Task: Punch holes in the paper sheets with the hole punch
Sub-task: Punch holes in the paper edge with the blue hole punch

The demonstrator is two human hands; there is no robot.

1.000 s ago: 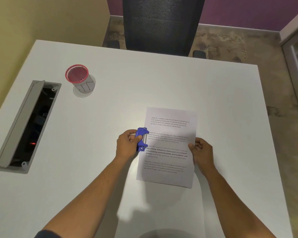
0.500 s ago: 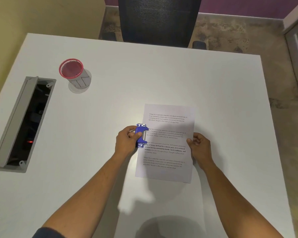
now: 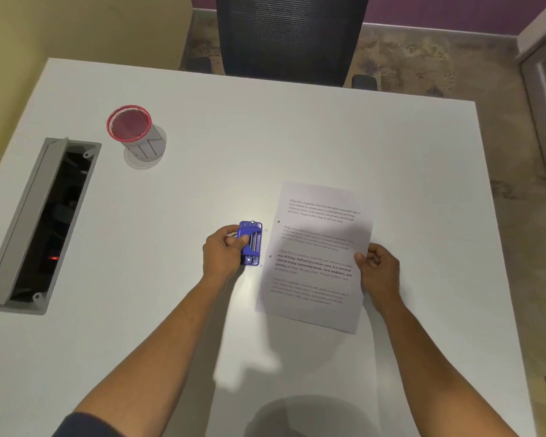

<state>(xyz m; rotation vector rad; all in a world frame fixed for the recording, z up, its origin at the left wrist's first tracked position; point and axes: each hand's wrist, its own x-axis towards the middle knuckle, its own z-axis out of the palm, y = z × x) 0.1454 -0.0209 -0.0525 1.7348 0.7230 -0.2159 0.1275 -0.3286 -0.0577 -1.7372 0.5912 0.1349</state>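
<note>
Reaching in from the near edge over the white table (image 3: 297, 127) on two bare forearms, a dark sleeve (image 3: 85, 425) showing at the lower left. Gripping the blue hole punch (image 3: 252, 242) in the left hand (image 3: 223, 255), fingers curled closed around its left side, the punch resting on the table with metal pins and rivets facing up. Sitting just left of the paper sheets (image 3: 317, 257), apart from the sheets' left edge with a thin strip of bare table between. Pinching the right edge of the sheets in the right hand (image 3: 379, 268), thumb on top and fingers tucked closed under or beside the margin; lying mostly flat, slightly skewed, printed paragraphs facing up. Showing two small dark dots near the left margin of the sheets, one higher, one lower. Casting soft shadows of arms across the near table. Lying open farther left, a grey cable tray (image 3: 19, 228) set into the table, dark inside with a small red glow. Standing beyond that, well apart from the hands, a mesh pen cup (image 3: 136, 132) with a red rim. Waiting at the far edge, a dark mesh office chair (image 3: 292, 36), against a purple wall.
</note>
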